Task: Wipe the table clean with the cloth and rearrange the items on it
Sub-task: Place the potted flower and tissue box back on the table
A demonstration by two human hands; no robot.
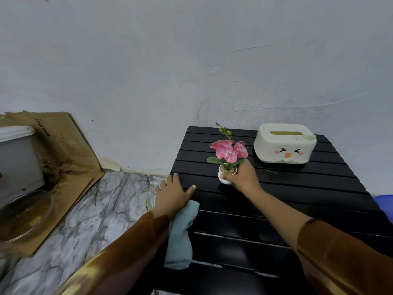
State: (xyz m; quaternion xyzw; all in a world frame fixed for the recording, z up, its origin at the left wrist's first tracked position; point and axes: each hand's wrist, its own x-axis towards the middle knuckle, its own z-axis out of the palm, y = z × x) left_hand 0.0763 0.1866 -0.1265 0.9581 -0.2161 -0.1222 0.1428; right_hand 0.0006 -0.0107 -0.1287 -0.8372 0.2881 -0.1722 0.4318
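Note:
A black slatted table [308, 201] stands against the wall. My right hand [242, 176] grips a small white pot with pink artificial flowers [228, 151] near the table's left middle. Whether the pot rests on the slats or hangs just above them, I cannot tell. My left hand [173, 195] lies flat with straight fingers at the table's left edge, pressing on the top end of a light blue cloth [182, 235]. The cloth trails back along the edge under my forearm. A cream tissue box with a cartoon face [284, 146] sits at the back right.
Left of the table lies a marble-patterned floor [89, 220]. Brown cardboard [63, 150] leans in the corner beside a grey appliance [17, 158] and a round glass lid [25, 216]. A blue object [385, 206] shows at the right edge.

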